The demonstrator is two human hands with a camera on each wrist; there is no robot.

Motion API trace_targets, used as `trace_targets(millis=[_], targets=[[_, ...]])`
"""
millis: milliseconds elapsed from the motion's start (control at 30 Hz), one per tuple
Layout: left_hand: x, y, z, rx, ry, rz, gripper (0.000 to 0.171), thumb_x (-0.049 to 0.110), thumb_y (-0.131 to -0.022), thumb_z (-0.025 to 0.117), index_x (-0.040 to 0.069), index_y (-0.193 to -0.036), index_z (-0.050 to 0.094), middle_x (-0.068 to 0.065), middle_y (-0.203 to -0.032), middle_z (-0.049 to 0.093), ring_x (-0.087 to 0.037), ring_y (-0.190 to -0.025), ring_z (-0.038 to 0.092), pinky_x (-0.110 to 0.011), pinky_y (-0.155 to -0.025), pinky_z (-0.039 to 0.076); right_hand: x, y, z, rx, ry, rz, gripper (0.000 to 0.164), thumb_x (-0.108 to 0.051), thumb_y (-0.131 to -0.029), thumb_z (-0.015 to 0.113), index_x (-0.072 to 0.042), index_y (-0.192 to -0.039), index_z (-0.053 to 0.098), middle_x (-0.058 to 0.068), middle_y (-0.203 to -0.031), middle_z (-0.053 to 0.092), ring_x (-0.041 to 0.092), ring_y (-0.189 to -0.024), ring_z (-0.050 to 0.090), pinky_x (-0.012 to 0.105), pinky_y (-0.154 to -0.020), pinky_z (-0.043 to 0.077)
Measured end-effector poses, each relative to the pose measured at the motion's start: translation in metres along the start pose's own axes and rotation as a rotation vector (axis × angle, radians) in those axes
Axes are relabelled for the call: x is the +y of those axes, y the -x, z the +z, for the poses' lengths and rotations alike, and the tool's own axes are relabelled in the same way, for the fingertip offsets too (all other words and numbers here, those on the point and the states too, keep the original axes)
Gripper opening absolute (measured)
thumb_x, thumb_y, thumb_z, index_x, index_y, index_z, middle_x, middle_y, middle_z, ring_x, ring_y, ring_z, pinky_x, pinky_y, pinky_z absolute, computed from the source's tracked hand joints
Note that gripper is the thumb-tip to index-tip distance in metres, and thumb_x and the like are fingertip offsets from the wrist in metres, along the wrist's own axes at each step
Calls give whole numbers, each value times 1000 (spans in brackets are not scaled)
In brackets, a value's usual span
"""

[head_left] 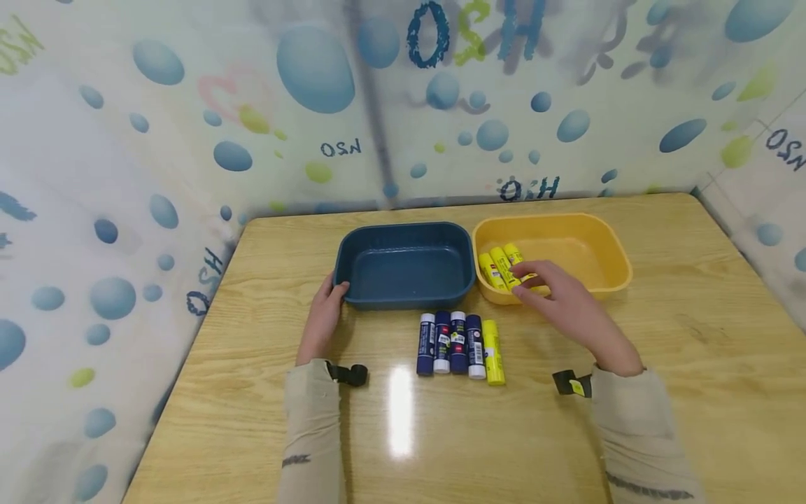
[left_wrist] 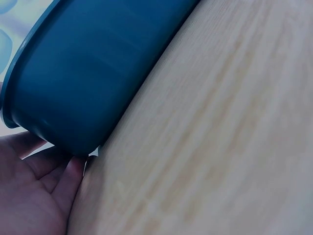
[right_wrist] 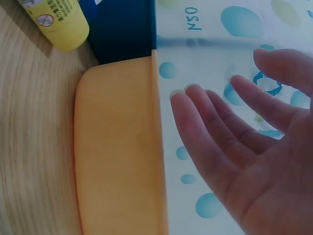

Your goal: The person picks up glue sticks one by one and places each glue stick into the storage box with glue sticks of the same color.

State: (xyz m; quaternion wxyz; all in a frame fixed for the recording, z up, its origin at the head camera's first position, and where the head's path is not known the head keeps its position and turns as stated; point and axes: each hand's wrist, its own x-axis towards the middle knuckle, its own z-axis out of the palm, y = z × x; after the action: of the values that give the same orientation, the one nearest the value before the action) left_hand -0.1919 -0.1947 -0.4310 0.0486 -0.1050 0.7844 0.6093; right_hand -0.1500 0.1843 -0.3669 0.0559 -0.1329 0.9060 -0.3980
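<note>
The bare right hand, right of centre in the frame, is over the near edge of the yellow-orange, round-cornered plastic tray, thumb and fingers spread apart with nothing between them. At least three bright yellow cylindrical glue sticks lie at that tray's left end. One more, a yellow capped glue stick, lies on the table just below, at the right end of a row of four dark-blue-and-white glue sticks. The step in hand looks like setting yellow sticks in the tray; it would go best by lifting the hand clear of the rim, pinching the end stick at mid-length without nudging its close neighbour, and laying it parallel to the others. The left hand pinches the left edge of the dark blue, rounded rectangular plastic tray, a useful steadying hold provided it does not push sideways, as the two trays sit side by side. The pale wood-grain tabletop shows a bright reflection at lower centre; behind, a white wall covering carries blue and green droplets and lettering.
</note>
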Motion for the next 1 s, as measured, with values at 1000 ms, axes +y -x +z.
trace_targets(millis=[1000], targets=[[-5,-4,1,16,-18,10,52,37,-92,43,25,-140,28,5,-142,28,-11,-130,22,-36,-105,18,-18,5,21,-204,136,46,43,-29,-85,59,-12,-123,50,5,-115,54,18,-94,51,31,-74,47]])
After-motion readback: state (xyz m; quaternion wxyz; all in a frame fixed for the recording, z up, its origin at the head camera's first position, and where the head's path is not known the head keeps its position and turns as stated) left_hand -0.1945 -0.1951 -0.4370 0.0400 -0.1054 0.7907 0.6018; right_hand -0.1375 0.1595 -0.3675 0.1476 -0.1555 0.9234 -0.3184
